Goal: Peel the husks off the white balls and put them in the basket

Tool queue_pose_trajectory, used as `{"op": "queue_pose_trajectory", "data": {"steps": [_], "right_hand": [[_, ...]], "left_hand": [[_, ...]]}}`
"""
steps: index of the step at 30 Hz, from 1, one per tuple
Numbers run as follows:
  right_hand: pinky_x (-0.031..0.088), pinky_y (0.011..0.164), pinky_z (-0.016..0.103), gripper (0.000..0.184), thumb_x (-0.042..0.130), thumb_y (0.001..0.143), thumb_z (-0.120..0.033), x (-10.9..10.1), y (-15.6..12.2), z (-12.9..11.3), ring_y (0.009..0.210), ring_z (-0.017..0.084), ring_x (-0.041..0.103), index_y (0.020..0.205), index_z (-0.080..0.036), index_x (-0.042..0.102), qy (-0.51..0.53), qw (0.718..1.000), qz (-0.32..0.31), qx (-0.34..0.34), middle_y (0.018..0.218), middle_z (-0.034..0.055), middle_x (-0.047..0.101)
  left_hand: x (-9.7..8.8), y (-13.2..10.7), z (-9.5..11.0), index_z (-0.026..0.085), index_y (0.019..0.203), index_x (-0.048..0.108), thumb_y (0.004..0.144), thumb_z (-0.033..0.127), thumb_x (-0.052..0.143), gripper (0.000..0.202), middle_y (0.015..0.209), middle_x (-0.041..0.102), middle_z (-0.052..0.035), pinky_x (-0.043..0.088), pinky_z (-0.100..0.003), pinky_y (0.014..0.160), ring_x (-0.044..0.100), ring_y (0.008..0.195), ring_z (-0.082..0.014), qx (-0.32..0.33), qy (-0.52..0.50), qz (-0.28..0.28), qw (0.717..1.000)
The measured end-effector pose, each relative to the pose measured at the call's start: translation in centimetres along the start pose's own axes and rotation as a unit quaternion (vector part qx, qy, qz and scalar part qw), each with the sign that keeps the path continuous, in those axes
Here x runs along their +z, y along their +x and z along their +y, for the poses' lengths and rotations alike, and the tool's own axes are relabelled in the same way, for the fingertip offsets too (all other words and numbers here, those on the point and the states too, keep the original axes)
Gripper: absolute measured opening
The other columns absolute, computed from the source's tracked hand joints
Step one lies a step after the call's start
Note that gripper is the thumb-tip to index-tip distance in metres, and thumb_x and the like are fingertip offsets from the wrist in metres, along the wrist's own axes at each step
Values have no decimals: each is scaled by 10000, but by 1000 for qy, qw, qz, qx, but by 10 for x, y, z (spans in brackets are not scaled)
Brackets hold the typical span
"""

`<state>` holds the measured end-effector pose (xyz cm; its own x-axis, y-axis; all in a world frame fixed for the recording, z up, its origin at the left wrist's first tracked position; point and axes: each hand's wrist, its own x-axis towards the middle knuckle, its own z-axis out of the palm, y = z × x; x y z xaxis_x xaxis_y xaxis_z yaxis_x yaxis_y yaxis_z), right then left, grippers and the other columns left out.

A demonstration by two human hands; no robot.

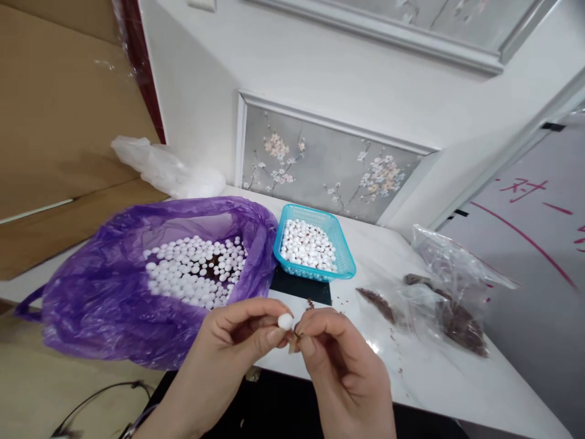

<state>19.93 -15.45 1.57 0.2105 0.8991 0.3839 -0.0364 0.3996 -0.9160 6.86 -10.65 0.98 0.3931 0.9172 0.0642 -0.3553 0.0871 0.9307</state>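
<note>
My left hand (233, 347) pinches a small white ball (286, 321) between thumb and forefinger. Right beside it, my right hand (345, 360) is closed in a pinch on a thin brownish piece (297, 335), whose kind is too small to tell. The two sets of fingertips nearly meet above the table's front edge. Behind my left hand lies an open purple plastic bag (100, 286) with many white balls (183, 274) inside. Beyond my fingers, a blue plastic basket (342, 247) holds more white balls (306, 247).
A dark flat object (299, 288) lies by the basket on the white table (365, 378). Clear plastic bags with brown contents (464, 329) lie to the right, near scattered brown bits. A whiteboard (534, 244) stands at right, cardboard (59, 116) at left, and a whitish plastic bag (169, 171) behind.
</note>
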Motion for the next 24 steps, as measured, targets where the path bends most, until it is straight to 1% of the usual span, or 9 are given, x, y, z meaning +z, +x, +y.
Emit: {"op": "queue_pose_trajectory", "data": {"steps": [7, 10, 12, 16, 21, 24], "right_hand": [[448, 667, 182, 101, 535, 879, -151, -1, 1, 2, 702, 91, 543, 852, -233, 586, -72, 996, 8, -44, 762, -32, 555], [447, 681, 193, 103, 528, 881, -150, -1, 1, 3, 702, 96, 539, 848, -231, 581, -88, 995, 7, -52, 752, -32, 548], [442, 657, 201, 104, 521, 884, -149, -2, 1, 4, 691, 103, 535, 839, -224, 578, -98, 994, 7, -57, 741, -26, 543], [428, 608, 219, 98, 510, 888, -159, -2, 2, 3, 668, 118, 521, 835, -212, 571, -117, 991, 8, -61, 730, -11, 533], [417, 587, 222, 93, 505, 891, -173, -3, 2, 5, 652, 120, 516, 833, -212, 565, -126, 991, 5, -53, 724, -10, 529], [423, 610, 221, 96, 508, 888, -164, -2, 2, 6, 665, 118, 523, 828, -215, 562, -134, 989, 4, -60, 732, -13, 533]], "left_hand": [[-3, 0, -4, 293, 878, 718, 779, 180, 687, 153, 782, 709, 51, 496, -162, 704, 628, 750, -101, 31, 70, 12, 997], [-3, 0, -3, 292, 879, 720, 777, 180, 686, 155, 824, 719, 45, 499, -158, 673, 633, 747, -106, 41, 119, 21, 992], [-3, 0, -3, 291, 886, 726, 773, 175, 686, 167, 856, 726, 34, 506, -167, 676, 643, 762, -119, 53, 148, 29, 987], [-2, 0, -1, 292, 855, 749, 743, 153, 704, 184, 885, 739, 12, 522, -203, 721, 662, 820, -163, 97, 188, 50, 976], [0, -1, 3, 309, 808, 769, 719, 120, 706, 219, 854, 755, -5, 534, -220, 706, 678, 816, -193, 144, 239, 67, 958], [1, -2, 6, 305, 775, 779, 711, 88, 694, 242, 826, 761, -19, 542, -232, 690, 689, 783, -202, 179, 261, 72, 946]]}}
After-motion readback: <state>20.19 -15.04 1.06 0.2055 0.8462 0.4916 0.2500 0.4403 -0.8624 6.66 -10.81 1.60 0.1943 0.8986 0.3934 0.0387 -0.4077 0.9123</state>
